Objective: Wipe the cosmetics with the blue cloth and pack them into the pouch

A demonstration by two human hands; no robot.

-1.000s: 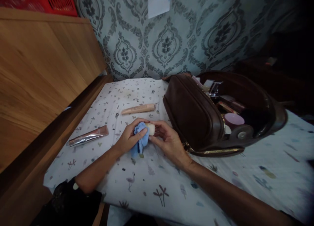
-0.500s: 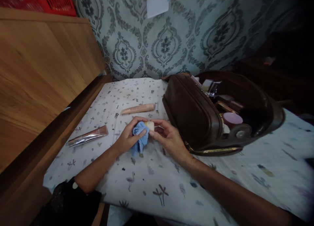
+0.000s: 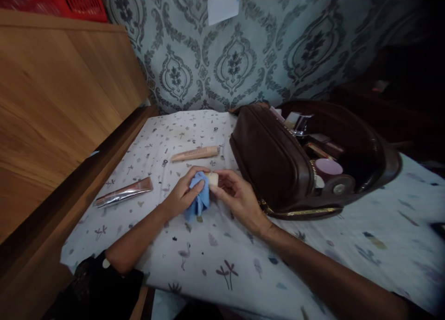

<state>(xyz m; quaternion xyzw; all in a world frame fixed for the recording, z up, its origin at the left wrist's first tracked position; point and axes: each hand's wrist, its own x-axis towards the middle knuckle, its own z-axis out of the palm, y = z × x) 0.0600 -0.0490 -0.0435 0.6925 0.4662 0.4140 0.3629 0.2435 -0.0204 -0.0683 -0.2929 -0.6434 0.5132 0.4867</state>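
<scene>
My left hand [image 3: 183,193] is closed on a crumpled blue cloth [image 3: 199,200], its thumb pressing the folds. Against the cloth sits a small cream-white piece that looks like a cap or little jar [image 3: 212,179]; its far part is hidden by cloth and fingers. The thumb and fingers of my right hand [image 3: 239,197] pinch that piece from the right. Beyond my hands lies a beige cosmetic tube [image 3: 195,153]. Off to the left is a shiny silver-pink tube [image 3: 123,192], lying flat.
A brown cosmetic bag [image 3: 274,162] stands unzipped at the right, holding several items, among them a round pink-lidded container [image 3: 328,167]. Wooden boarding [image 3: 66,93] rises on the left, with a red basket [image 3: 85,5] on top. Patterned wallpaper [image 3: 232,65] borders the printed tablecloth [image 3: 208,273].
The blue cloth has shifted in my left hand and its folds now hang flatter over the fingers. Both hands stay in nearly the same place on the cream-white piece.
</scene>
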